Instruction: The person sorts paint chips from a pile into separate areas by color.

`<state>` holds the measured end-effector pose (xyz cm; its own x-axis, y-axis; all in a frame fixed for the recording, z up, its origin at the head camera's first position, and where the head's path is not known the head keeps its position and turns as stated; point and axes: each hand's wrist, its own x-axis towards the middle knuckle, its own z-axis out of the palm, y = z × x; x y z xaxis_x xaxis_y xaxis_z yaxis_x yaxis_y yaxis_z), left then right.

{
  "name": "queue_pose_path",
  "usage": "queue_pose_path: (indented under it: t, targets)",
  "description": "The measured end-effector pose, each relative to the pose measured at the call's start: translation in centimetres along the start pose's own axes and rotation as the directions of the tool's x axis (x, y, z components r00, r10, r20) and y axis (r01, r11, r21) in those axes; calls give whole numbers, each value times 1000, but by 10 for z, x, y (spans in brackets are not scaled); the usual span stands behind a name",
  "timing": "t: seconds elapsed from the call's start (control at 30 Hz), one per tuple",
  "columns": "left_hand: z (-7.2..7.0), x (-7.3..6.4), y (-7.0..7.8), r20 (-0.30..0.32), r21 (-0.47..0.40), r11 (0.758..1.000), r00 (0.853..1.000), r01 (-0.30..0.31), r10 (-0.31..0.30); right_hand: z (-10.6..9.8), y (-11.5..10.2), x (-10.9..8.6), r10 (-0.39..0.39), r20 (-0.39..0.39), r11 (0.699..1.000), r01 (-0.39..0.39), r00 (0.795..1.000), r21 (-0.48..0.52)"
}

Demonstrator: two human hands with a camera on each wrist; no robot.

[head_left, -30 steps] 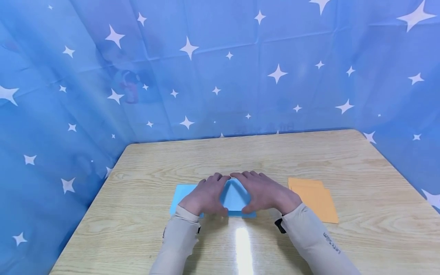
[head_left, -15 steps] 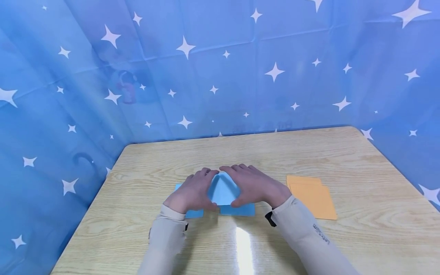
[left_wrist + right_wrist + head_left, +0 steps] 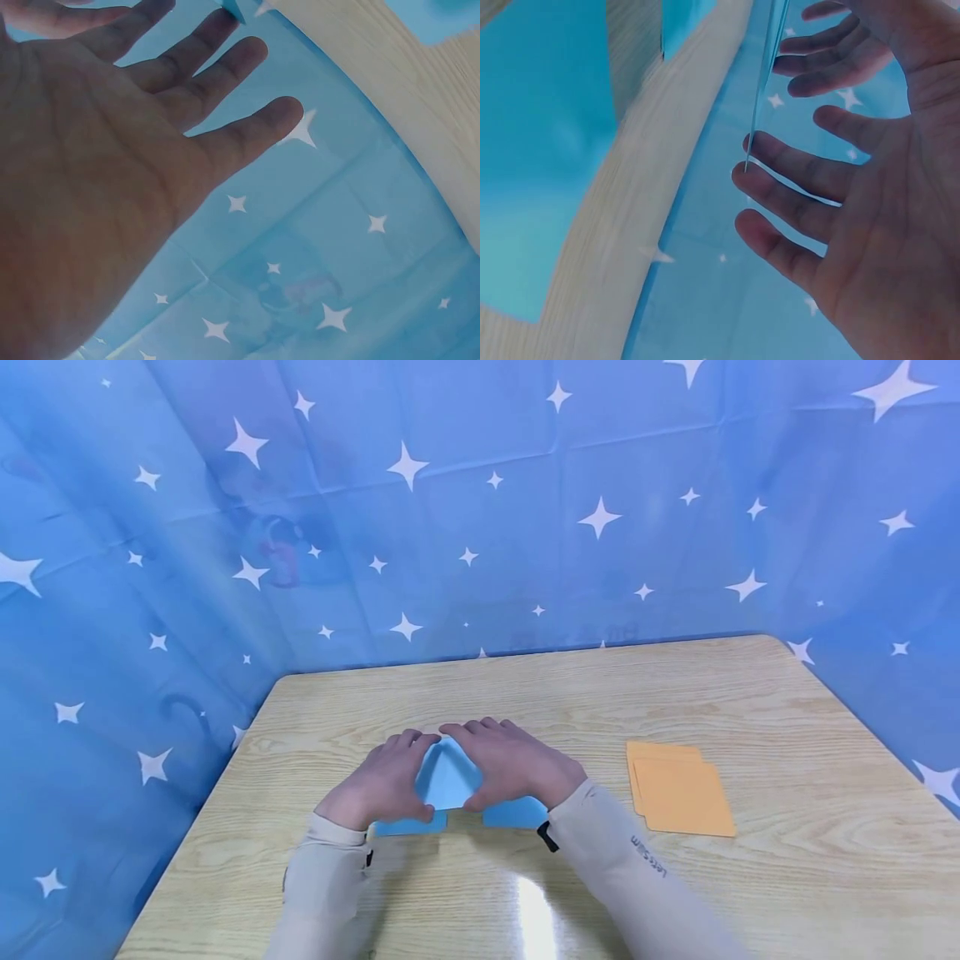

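A thin blue sheet of paper (image 3: 447,781) is held up above the table between both hands. My left hand (image 3: 384,781) holds its left side, thumb at the near edge and index finger at the far edge. On the opposite side my right hand (image 3: 517,764) grips it the same way. Seen edge-on in the right wrist view, the raised sheet (image 3: 761,90) meets the fingertips, while the other fingers are spread. Beneath the hands, a blue sheet on the left (image 3: 411,824) and another on the right (image 3: 517,813) lie partly hidden on the table.
Several orange sheets (image 3: 686,797) overlap on the right part of the wooden table (image 3: 795,760). A blue curtain with white stars (image 3: 510,527) hangs behind the table and along its sides. Light glares off the near tabletop.
Both hands have lifted the blue sheet off the right-hand blue sheet and carried it to the left, between the two on the table. The orange sheets have stayed put.
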<state>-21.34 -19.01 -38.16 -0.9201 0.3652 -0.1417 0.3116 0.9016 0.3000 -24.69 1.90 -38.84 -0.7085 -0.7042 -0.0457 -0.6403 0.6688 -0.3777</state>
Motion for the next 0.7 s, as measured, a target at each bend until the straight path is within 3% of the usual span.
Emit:
queue_pose_path:
  t: [0.33, 0.7]
  targets:
    - [3, -12, -24, 1, 6, 1000, 1000, 19, -19, 18, -19, 22, 19, 36, 997, -16, 999, -71]
    - [8, -19, -34, 19, 32, 999, 999, 27, -27, 32, -35, 33, 62, 52, 986, -53, 997, -159]
